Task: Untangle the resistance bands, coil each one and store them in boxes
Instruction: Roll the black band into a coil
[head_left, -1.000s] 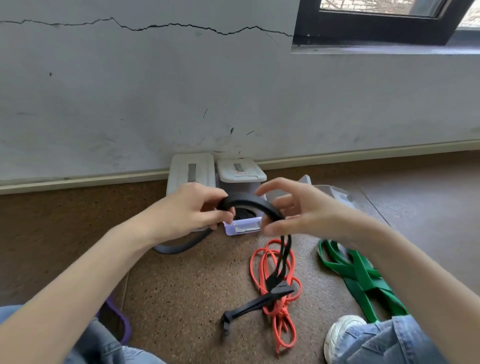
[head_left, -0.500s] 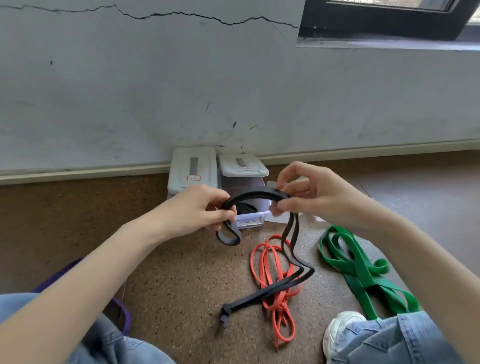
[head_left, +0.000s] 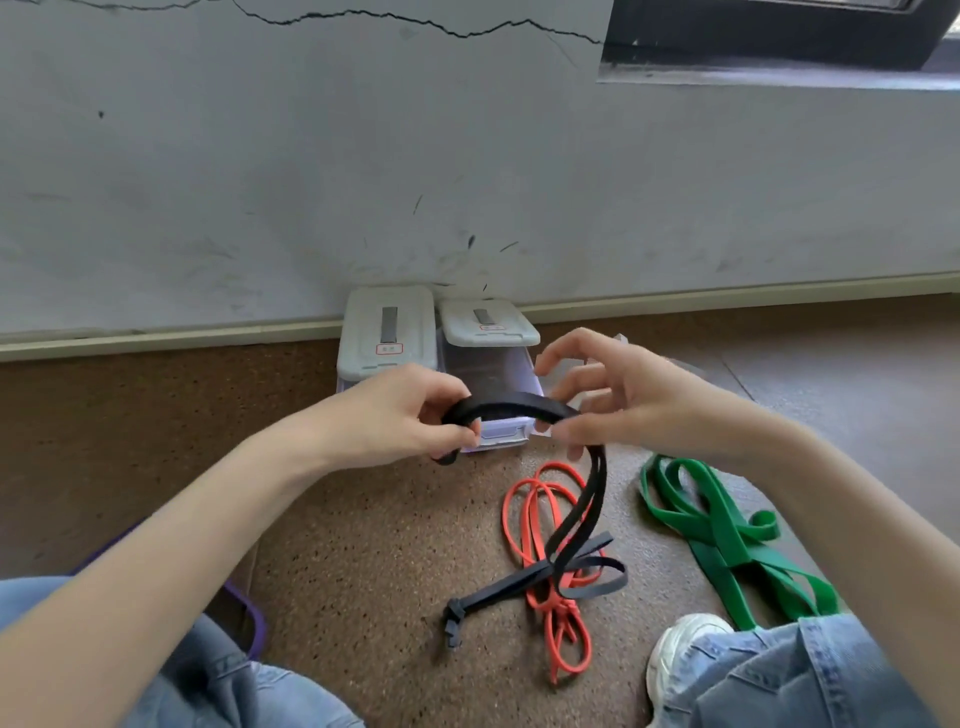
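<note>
Fingers of my left hand (head_left: 410, 415) pinch one end of the flat black rubber resistance band (head_left: 511, 408); my right hand (head_left: 618, 400) pinches the arch, other fingers spread. Limp, elastic tail crosses the orange band (head_left: 535, 525): regrip low.

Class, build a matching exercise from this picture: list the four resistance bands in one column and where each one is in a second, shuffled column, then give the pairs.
Things:
1. black band
2. orange band
3. green band
4. purple band

Places:
A. floor, by the white shoe
B. held between both hands
C. beside the left knee
D. floor, under the black band's hanging end

Pairs: 1-B, 2-D, 3-A, 4-C
</note>
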